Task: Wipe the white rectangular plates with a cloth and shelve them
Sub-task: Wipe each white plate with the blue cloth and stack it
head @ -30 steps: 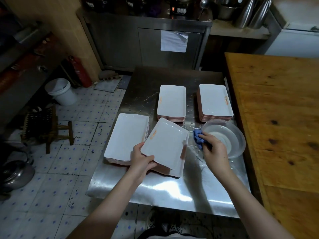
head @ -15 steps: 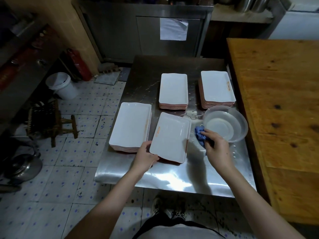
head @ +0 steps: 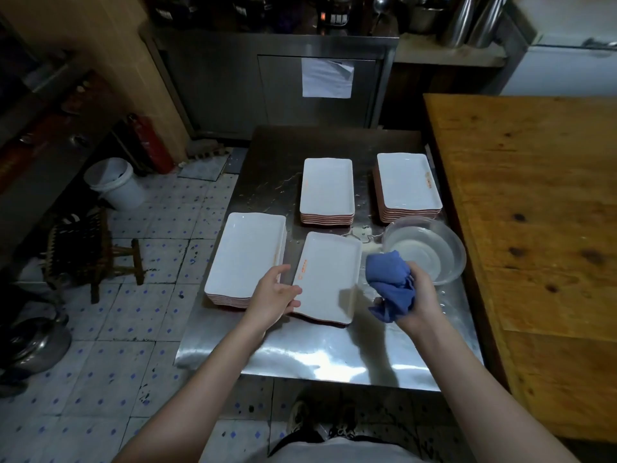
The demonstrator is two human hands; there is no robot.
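Four stacks of white rectangular plates stand on the steel table (head: 300,357): near left (head: 245,255), near middle (head: 329,275), far middle (head: 327,188) and far right (head: 407,182). The top plate of the near middle stack lies flat, with an orange mark along its left side. My left hand (head: 272,297) is at that plate's near left corner with fingers straight, and the thumb lies against the rim. My right hand (head: 421,297) grips a bunched blue cloth (head: 390,284), held above the table just right of the same plate.
A clear bowl of water (head: 434,253) sits by the cloth, against a wooden table (head: 534,212) on the right. On the tiled floor to the left are a white bucket (head: 113,185), a wooden stool (head: 90,252) and a metal kettle (head: 33,342). A steel cabinet (head: 233,88) stands behind.
The tilted plate in my left hand came down flat on the near middle stack and the fingers let go of it. My right hand lifted the blue cloth off the table.
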